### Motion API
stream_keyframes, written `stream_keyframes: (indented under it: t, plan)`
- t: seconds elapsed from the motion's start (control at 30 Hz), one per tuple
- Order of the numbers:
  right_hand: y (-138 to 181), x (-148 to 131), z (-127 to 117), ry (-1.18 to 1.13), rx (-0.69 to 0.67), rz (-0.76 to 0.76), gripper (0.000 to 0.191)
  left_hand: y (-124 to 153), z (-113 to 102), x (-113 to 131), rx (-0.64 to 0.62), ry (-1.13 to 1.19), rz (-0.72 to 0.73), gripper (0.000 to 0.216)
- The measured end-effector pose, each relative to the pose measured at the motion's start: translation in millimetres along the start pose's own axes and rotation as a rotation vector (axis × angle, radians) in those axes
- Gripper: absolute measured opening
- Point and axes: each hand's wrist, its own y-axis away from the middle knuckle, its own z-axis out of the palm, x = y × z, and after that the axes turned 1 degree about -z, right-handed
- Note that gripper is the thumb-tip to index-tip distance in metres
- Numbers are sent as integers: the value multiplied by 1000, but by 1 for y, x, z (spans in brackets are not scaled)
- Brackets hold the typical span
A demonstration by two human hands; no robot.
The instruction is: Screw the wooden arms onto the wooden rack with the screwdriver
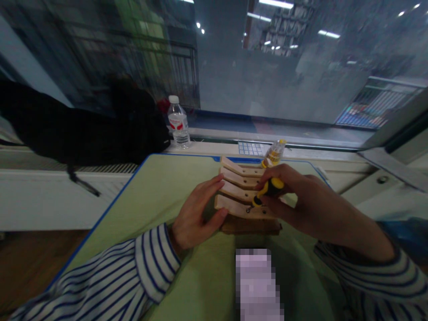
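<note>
A small wooden piece with several bent slats [236, 206] is on the table, with dark holes and screws along the slats. My left hand [197, 214] grips its left side, the thumb on the nearest slat and the fingertips on slats farther back. In my right hand [297, 191] is a yellow and black screwdriver [272, 186], held by its handle. Its shaft points down and left, its tip near a screw [248, 210] in the nearest slat. Whether the tip sits in the screw head, I cannot tell. A brown block [250, 226] shows below the slats.
The green table [160, 187] has a blue edge. A pixelated pinkish rectangle [257, 285] is in front of me. Behind the slats lies a clear container with a yellow cap [274, 153]. A water bottle [179, 125] and black fabric [83, 133] are by the window.
</note>
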Motion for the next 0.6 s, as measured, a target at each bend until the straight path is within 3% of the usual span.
stream_keyframes:
  t: [0.2, 0.43, 0.6]
  plan:
    - [-2, 3, 3, -37, 17, 4, 28, 0, 0, -1, 1, 10, 7, 54]
    - [-2, 2, 1, -79, -16, -92, 33, 0, 0, 0, 0, 12, 5, 54]
    - [2, 6, 1, -59, -44, -78, 50, 1, 1, 0, 14, 22, 18, 55]
